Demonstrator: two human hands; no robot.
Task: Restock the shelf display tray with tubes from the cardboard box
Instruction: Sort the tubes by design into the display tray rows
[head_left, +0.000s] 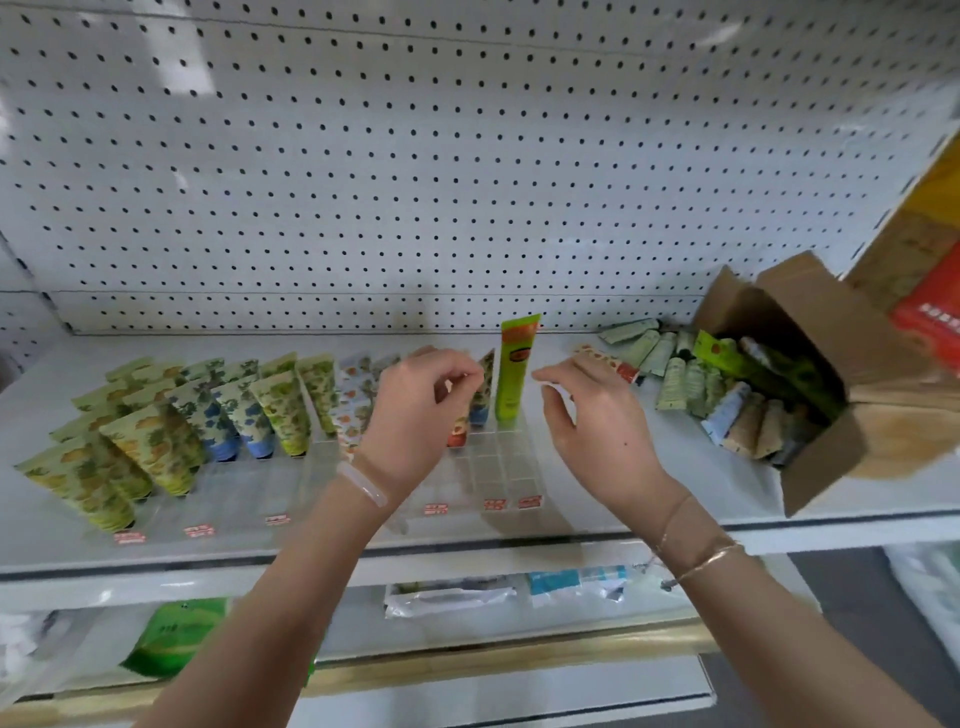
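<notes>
A clear display tray (501, 470) with small square compartments stands on the white shelf. Patterned tubes fill its left side cap-down, and a tall green tube (514, 371) stands near its right end. My left hand (415, 415) hovers over the tray with thumb and fingers pinched above a red-capped tube (458, 434); the tube's top is hidden behind the hand. A blue-capped tube (482, 397) leans just right of it. My right hand (589, 421) is held over the tray's right edge, fingers spread and holding nothing. The open cardboard box (826, 457) lies on its side at the right, with tubes spilling out.
Loose pale-green tubes (670, 371) and one orange-patterned tube (608, 362) lie on the shelf between the tray and the box. A pegboard wall (467, 182) backs the shelf. Red price labels (496, 504) line the tray front. Packaged goods sit on the lower shelf (452, 597).
</notes>
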